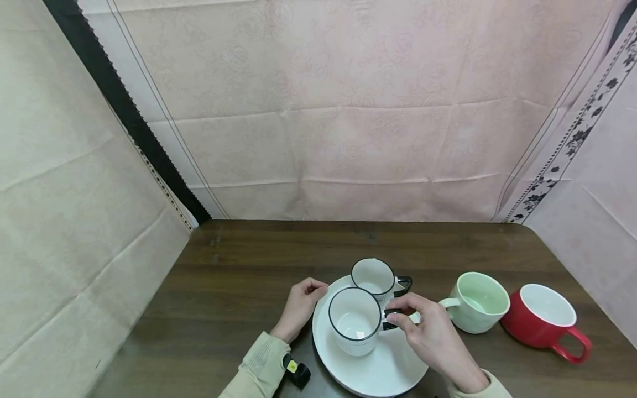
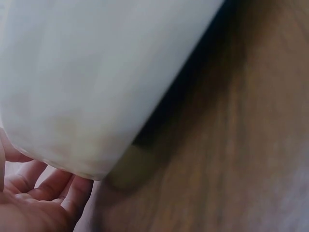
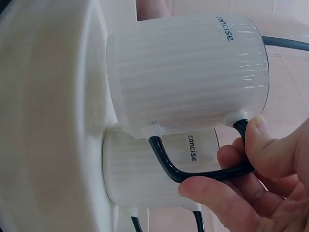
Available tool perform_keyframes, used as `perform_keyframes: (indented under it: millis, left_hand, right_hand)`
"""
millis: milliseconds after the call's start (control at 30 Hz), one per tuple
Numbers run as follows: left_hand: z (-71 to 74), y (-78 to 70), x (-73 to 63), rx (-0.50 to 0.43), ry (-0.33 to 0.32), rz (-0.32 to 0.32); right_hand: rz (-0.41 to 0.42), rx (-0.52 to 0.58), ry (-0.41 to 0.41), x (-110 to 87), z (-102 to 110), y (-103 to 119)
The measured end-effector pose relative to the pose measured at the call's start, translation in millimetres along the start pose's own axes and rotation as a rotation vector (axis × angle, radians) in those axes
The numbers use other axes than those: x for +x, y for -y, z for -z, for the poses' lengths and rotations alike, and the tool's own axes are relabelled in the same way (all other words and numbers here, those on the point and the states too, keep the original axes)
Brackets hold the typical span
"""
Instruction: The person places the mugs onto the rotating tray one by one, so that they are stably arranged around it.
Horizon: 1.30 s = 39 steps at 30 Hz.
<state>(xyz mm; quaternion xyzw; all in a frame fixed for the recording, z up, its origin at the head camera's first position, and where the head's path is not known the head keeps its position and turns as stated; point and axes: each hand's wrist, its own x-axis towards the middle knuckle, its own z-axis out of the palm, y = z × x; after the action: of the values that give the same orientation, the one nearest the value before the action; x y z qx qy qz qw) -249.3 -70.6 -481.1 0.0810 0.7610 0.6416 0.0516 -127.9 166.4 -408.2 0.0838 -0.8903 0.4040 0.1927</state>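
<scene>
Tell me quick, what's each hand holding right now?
Left hand: closed on the edge of the white plate.
Right hand: holding the nearer white mug by its black handle.

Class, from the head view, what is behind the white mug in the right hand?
A second white mug, its rim and black handle showing. The held mug covers part of its lower front.

A white plate (image 1: pixel 370 377), a pale green cup (image 1: pixel 470 315) and a red mug (image 1: pixel 531 327) are being carried by a brown wood-grained table (image 1: pixel 239 293). The plate is being borne at the near side, the cup to its right, the mug rightmost.
</scene>
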Motion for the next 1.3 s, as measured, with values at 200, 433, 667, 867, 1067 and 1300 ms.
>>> perform_keyframes:
  millis: [200, 433, 667, 867, 1067, 1300]
  left_hand:
    - [1.2, 0.6, 1.2, -0.003, 0.01, -0.007]
    - [3.7, -0.4, -0.1, -0.001, 0.059, 0.007]
    - [5.2, 0.3, -1.1, 0.011, 0.054, 0.012]
    - [5.1, -0.1, -0.9, 0.027, 0.04, 0.012]
    - [4.7, -2.5, -1.0, 0.028, 0.024, 0.021]
    - [3.5, -2.7, 0.0, 0.032, 0.001, 0.017]
  right_hand:
    - [-0.005, 0.002, 0.002, 0.3, -2.4, 0.3]
    - [-0.013, 0.003, 0.003, 0.7, -3.5, 2.2]
    - [0.006, 0.012, 0.0, 1.1, -5.8, 2.9]
    - [0.031, 0.012, -0.004, 1.3, -7.7, 3.4]
    - [0.005, 0.012, 0.004, 1.2, -8.1, 5.9]
    - [0.009, 0.029, 0.006, 0.9, -10.1, 6.5]
